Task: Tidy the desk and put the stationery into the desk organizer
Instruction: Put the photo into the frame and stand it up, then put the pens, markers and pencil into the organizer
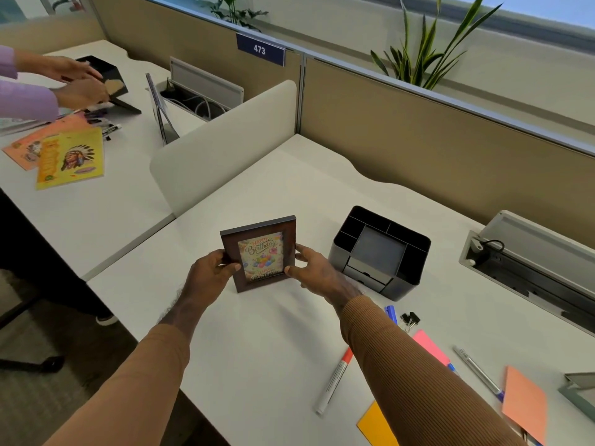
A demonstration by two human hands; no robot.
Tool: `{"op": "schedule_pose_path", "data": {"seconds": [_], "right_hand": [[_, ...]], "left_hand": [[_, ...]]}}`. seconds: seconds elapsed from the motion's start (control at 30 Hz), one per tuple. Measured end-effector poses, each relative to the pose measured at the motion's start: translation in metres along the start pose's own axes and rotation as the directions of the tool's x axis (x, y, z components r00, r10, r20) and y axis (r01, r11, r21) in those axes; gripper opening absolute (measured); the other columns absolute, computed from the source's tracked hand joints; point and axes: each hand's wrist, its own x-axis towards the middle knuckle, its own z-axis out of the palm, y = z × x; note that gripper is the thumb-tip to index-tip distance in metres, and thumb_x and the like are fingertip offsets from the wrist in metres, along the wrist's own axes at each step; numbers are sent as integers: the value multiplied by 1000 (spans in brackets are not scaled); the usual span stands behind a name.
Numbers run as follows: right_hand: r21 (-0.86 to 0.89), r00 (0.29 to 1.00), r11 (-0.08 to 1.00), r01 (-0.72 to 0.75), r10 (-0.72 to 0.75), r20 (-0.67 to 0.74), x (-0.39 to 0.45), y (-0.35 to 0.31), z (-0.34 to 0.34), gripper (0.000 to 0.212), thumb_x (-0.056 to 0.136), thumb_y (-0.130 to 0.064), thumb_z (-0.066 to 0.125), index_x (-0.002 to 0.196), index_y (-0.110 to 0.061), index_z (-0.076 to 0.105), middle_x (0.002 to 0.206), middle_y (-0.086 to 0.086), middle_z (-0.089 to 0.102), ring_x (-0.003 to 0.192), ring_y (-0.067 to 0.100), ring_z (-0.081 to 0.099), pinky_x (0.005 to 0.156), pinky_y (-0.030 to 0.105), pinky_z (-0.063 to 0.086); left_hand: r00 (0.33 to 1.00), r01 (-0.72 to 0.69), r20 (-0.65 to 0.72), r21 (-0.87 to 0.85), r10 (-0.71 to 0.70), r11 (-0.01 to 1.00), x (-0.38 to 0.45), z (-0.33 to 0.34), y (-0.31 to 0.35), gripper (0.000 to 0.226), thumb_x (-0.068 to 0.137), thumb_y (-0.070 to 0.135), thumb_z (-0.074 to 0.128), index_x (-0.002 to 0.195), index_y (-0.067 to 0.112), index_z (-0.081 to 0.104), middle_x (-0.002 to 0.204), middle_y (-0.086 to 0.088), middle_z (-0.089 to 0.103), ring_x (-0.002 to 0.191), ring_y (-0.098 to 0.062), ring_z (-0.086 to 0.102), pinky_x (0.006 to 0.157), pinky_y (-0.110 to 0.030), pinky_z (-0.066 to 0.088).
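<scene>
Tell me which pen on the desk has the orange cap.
The white marker lying left of the right sleeve, orange cap pointing away. The pen by the binder clips is blue; the one further right is silver.

Open-plan office, cubicle workstation. White counter (289,194) bounded by tan fabric partition panels (434,140) with metal trim; blue number plate "473" (260,49) fixed to the partition top. White rounded divider screen (225,140) separates a neighbouring counter (96,214), where a second person in lilac sleeves works. Recessed cable trays (528,272) with hinged lids set into both counters. Potted plants (428,49) behind the partition. Dark desk organizer (380,252), pens and coloured paper on the surface.
</scene>
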Motion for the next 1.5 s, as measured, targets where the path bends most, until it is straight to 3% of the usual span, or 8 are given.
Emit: {"op": "schedule_pose_path", "data": {"seconds": [0.27, 0.4, 0.53, 0.63, 0.73, 0.9, 1.17, 1.5], "right_hand": [[-16, 1000, 1000, -27, 27, -4, 1, 5, 1, 76, 87, -24, 66, 150, -18, 24, 150, 8, 40, 131, 26, 45, 102, 48, 46], [-84, 1000, 996, 7, -9, -24, -1, 12, -1, 74, 88, -26, 65, 150, -16, 25, 151, 4, 39, 134, 23, 43, 109, 41, 40], [-93, 997, 995, 41, -47, -66, -10, 24, -3, 73, 88, -31, 64, 149, -17, 26, 153, 4, 35, 133, 23, 44, 109, 40, 40], [-144, 989, 987, 70, -87, -118, -23, 37, -5, 70, 91, -36, 60, 149, -17, 27, 154, 2, 34, 137, 20, 39, 112, 37, 36], [-222, 977, 970, 96, -134, -163, -42, 56, -9, 66, 93, -40, 54, 150, -18, 27, 155, 1, 32, 141, 17, 32, 111, 30, 28], [-254, 964, 963, 92, -150, -218, -81, 94, -14, 64, 95, -44, 49, 150, -23, 25, 157, -4, 27, 142, 14, 29, 114, 30, 27], [-300, 947, 953, 52, -142, -288, -159, 158, -16, 64, 97, -48, 40, 152, -29, 14, 160, -12, 13, 147, 5, 3, 117, 27, 12], [-472, 899, 867, -160, -69, -432, -257, 248, -38, 75, 91, -64, 19, 151, -28, -8, 157, -10, -22, 142, 7, -27, 118, 31, -7]], "left_hand": [[999, 0, -33, -2, 0, 1000, -7, 1, 2, 27, 86, 8, 68, 113, 10, 63, 105, -2, 70, 95, -18, 66, 77, -22, 50], [999, 12, -47, -17, -13, 1000, -11, 2, -5, 36, 86, 9, 68, 121, 10, 60, 111, -4, 68, 104, -22, 65, 93, -37, 52], [995, 1, -101, -122, -14, 993, -22, 8, -3, 65, 86, 15, 70, 143, 17, 39, 133, 0, 55, 123, -15, 52, 101, -33, 44], [975, -65, -221, -146, 32, 987, -33, 14, -4, 64, 92, 22, 62, 147, 18, 31, 147, 0, 43, 135, -15, 40, 112, -40, 36], [931, -122, -353, -75, 88, 990, -46, 18, -11, 58, 96, 31, 51, 148, 21, 28, 153, -2, 35, 140, -19, 35, 114, -40, 32], [890, -148, -427, 70, 163, 987, -79, 37, -13, 60, 97, 21, 49, 150, 18, 22, 158, -5, 24, 144, -21, 25, 113, -36, 28], [947, -299, -36, 265, 319, 917, -151, 102, -22, 68, 90, 39, 41, 152, 27, 14, 162, 5, 8, 149, -15, 8, 119, -45, 17], [834, -547, 408, 518, 372, 658, -197, 179, -22, 70, 91, 55, 18, 152, 29, -4, 161, 4, -15, 148, -15, -17, 119, -44, -7]]}}
